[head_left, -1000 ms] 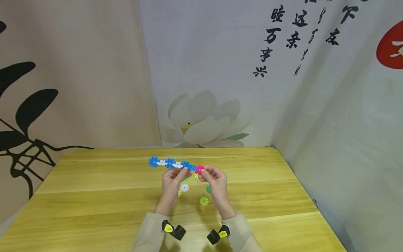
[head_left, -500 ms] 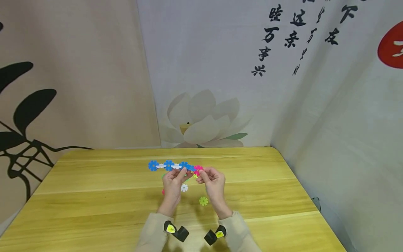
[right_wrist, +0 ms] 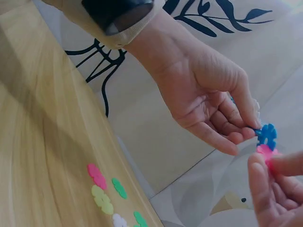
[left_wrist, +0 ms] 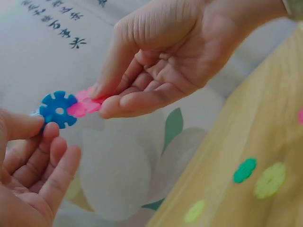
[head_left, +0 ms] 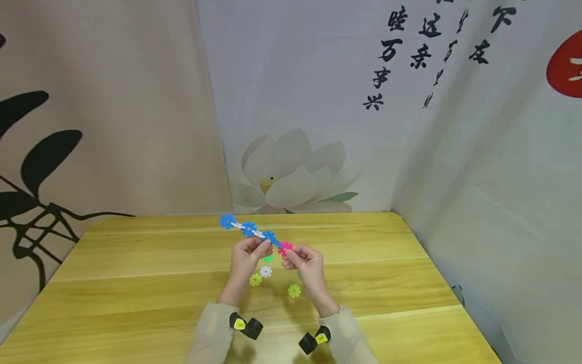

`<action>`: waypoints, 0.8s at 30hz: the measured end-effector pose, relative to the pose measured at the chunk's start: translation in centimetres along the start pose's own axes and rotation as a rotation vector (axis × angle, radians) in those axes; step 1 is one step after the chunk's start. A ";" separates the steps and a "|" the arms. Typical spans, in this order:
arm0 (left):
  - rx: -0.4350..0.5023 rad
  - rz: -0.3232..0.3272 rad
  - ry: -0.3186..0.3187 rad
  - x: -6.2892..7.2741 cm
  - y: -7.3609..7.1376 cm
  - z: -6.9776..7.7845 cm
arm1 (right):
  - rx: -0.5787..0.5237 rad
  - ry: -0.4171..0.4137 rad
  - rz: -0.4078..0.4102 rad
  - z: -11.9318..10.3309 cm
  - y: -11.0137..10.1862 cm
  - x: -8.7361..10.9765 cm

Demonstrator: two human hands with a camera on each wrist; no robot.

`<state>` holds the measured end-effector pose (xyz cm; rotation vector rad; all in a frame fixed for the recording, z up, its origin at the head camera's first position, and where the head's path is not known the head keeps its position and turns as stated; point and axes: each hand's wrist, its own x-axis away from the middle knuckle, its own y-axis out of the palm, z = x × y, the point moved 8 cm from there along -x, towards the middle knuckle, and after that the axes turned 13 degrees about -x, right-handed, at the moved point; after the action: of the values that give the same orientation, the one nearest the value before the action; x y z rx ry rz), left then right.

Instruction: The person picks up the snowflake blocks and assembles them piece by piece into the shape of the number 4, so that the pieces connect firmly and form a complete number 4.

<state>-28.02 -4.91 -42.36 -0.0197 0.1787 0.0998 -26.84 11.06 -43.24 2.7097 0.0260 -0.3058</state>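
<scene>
Alignment was best kept, at lower centre, between the pink disc (head_left: 282, 248) pinched by right fingers (head_left: 296, 260) and blue-and-white chain (head_left: 249, 232) pinched by left fingers (head_left: 262, 249).

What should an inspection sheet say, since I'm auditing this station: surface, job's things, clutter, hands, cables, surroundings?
Surface: wood-grained table.
Job's things: blue-and-white chain, raised above the table; pink disc against its blue end, seating unclear.
Clutter: loose white disc, yellow-green discs, green discs and another pink one on the table.
Hands: left hand pinches the chain; right hand pinches the pink disc.
Cables: nothing seen.
Surroundings: printed backdrop behind the table.
</scene>
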 end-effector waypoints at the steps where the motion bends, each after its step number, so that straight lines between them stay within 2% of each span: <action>1: -0.046 -0.016 0.007 -0.1 0.0 0.2 | -0.002 0.021 -0.010 0.2 0.0 0.0; 5: -0.210 -0.064 0.091 -0.3 0.3 1.6 | -0.050 0.094 -0.028 0.7 -0.1 0.1; 9: -0.257 -0.097 0.160 -0.4 0.7 2.8 | -0.177 0.126 -0.015 1.1 0.1 0.2; 13: -0.281 -0.150 0.180 -0.2 1.3 3.3 | -0.283 0.100 -0.026 1.3 0.5 0.2; 16: -0.312 -0.175 0.233 0.5 1.6 4.6 | -0.322 0.039 -0.062 2.4 0.2 -0.4; 20: -0.322 -0.153 0.257 1.3 1.5 6.2 | -0.329 0.022 -0.054 2.5 0.5 -0.4; 21: -0.322 -0.143 0.251 1.3 1.4 6.3 | -0.327 0.027 -0.047 2.5 0.6 -0.4; 22: -0.323 -0.135 0.244 1.3 1.3 6.3 | -0.314 0.056 -0.015 1.5 1.2 0.2; 24: -0.323 -0.115 0.240 1.2 1.2 6.5 | -0.306 0.076 0.005 1.5 1.2 0.2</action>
<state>-25.78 -3.44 -36.19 -0.3643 0.3988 0.0104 -26.87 9.34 -44.13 2.4151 0.0816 -0.1802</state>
